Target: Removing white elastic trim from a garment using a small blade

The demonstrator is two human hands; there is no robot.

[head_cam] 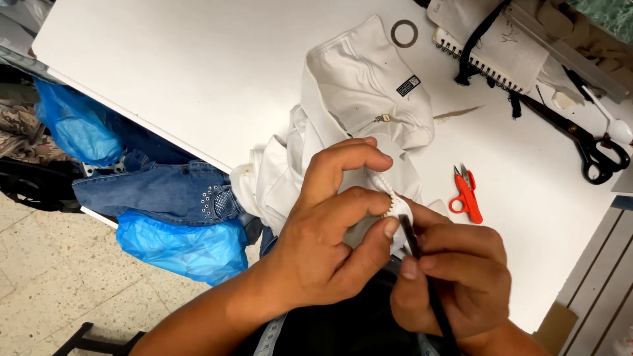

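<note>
Left hand: the left hand (323,244) is pinching a fold of the white garment (356,112) between thumb and forefinger, holding up a short run of white zipper teeth (389,198); the other fingers are curling over the cloth.
Right hand: the right hand (455,277) is closing on a slim dark tool (422,277), gripping it pencil-fashion, its tip meeting the zipper edge beside the left thumb. The tool's kind is unclear; it is possibly a seam ripper.
Garment position: the garment is lying bunched at the near table edge, its upper part spreading flat toward the middle of the table.
Handling note: as a judgement, the work is going best with the seam kept taut and the tip angled away from the left thumb, working stitch by stitch so the cloth is not snagged.
Work surface: the white table (198,72) is carrying orange thread snips (467,194) just right of the garment; farther off are lying black scissors (593,148), a spiral notebook (488,56) and a grey ring (404,33).
Surroundings: denim jeans (171,191) and blue plastic bags (178,247) are sitting under the table's left side, over a speckled tile floor (59,277).
</note>
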